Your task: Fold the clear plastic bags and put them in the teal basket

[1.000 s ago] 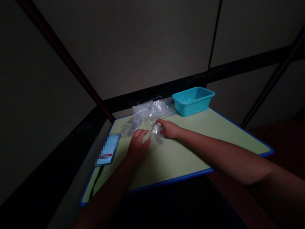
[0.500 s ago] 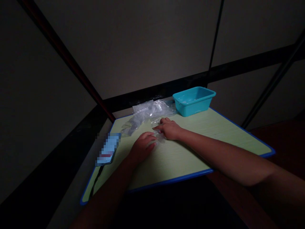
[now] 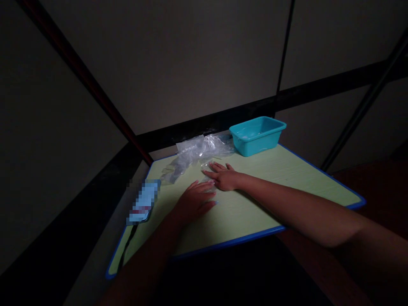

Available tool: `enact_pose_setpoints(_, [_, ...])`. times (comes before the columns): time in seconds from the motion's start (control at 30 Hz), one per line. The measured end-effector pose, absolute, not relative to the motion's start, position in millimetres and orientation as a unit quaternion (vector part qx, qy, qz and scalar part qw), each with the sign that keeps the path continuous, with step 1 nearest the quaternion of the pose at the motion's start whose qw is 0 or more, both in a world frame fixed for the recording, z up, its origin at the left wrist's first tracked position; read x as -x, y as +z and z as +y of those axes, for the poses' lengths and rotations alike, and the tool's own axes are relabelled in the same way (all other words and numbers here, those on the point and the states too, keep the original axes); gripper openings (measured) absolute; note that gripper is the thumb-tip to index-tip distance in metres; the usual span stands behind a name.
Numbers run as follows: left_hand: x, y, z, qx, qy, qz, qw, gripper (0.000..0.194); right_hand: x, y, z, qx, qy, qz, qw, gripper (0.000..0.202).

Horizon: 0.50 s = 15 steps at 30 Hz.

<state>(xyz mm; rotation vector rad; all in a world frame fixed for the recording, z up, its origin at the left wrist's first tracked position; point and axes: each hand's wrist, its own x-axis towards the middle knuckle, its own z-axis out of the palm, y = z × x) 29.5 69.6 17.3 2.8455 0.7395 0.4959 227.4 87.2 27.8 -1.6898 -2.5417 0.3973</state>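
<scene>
1. Evidently, we are laying both hands palm-down at a small piece of clear plastic around the middle of the table; our fingers are covering part of it, so we are not making out its full outline.
2. Our left hand is reaching in from the near left, its fingers extending to the right, loosely parted and unclenched. We are not able to tell whether each fingertip is touching the plastic or the tabletop.
3. Our right hand is lying slightly farther back, its fingers fanning out in a relaxed, released way, with the index finger pointing left across the plastic.
4. Our left fingertips are coming very close to the right hand's near side; whether they are touching, we are not able to tell.
5. Beyond our hands, a heap of crumpled clear plastic is spreading along the back edge, and a turquoise bin is standing upright at its right end.
6. Off to our left, a phone-like device with a blurred-out screen is lying by the table's left edge, and a black strap is trailing toward the near corner.
7. Blue edging is bordering the pale green tabletop.
</scene>
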Motion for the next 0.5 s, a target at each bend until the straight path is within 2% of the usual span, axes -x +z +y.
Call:
enact_pose_setpoints(0.13, [-25,19,73,-0.951,0.182,0.236,0.082,0.022,-227,28,88,0.556,0.135,-0.820,0.023,0.058])
enact_pose_setpoints(0.3, [-24,25,71,-0.902,0.271,0.331,0.057,0.031,-228,28,94,0.596,0.092,-0.787,0.131,0.055])
enact_pose_setpoints(0.4, [-27,24,70,-0.862,0.320,0.390,0.042,0.025,-231,30,98,0.640,0.048,-0.750,0.161,0.043])
enact_pose_setpoints(0.43, [-28,23,69,-0.869,0.314,0.381,0.043,0.023,-232,31,100,0.651,0.042,-0.741,0.159,0.039])
enact_pose_setpoints(0.5, [-31,20,69,-0.903,0.258,0.340,0.049,0.033,-234,31,103,0.665,0.041,-0.730,0.150,0.032])
